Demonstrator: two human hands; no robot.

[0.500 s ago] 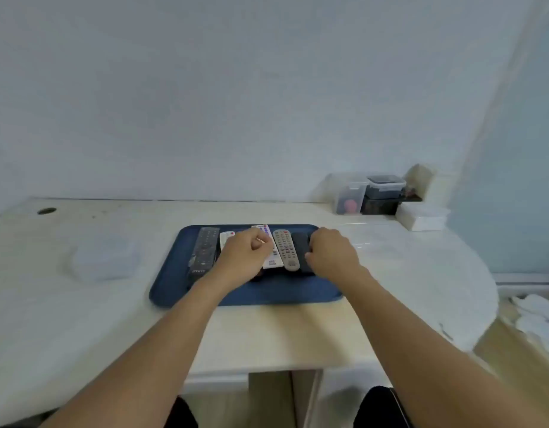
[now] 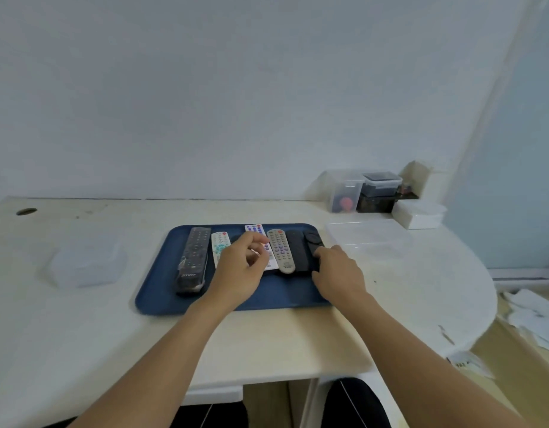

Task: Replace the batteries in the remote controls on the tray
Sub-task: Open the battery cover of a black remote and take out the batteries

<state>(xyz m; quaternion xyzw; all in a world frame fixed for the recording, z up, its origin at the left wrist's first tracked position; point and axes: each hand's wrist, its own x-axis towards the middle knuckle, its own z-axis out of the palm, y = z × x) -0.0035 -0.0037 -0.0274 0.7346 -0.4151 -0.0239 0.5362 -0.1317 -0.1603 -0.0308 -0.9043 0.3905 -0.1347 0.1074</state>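
1. Blue plastic tray (image 2: 162, 291) lies flat on a pale counter (image 2: 81, 329), its near rim set back a little from the counter's front edge.
2. Six remote controls lie side by side across the tray's far half, long sides parallel: a black remote (image 2: 193, 257) at the left, then a small white remote (image 2: 220, 244), a white remote with blue buttons (image 2: 255, 229), a grey remote (image 2: 281, 250), a plain black remote (image 2: 298, 254) and a dark remote with a round pad (image 2: 312, 239) beside the tray's right rim.
3. Left hand (image 2: 239, 270) is over the middle of the tray, covering the near ends of the two white remotes; its fingers (image 2: 261, 240) are curled loosely with a narrow gap to the thumb, and whether they grip anything cannot be told.
4. Right hand (image 2: 338, 273) rests over the tray's right side, its fingers on the near part of the dark remote with the round pad; the hand hides whether they close around it.
5. Bare tray floor runs along the near rim in front of the remotes.
6. Left of the tray, well apart, sits a clear lidded box (image 2: 84, 261); bare counter lies between.
7. Right of the tray, just beside its far corner, lies a flat clear container (image 2: 369, 239); behind it, against the wall, stand small storage boxes (image 2: 372, 193).
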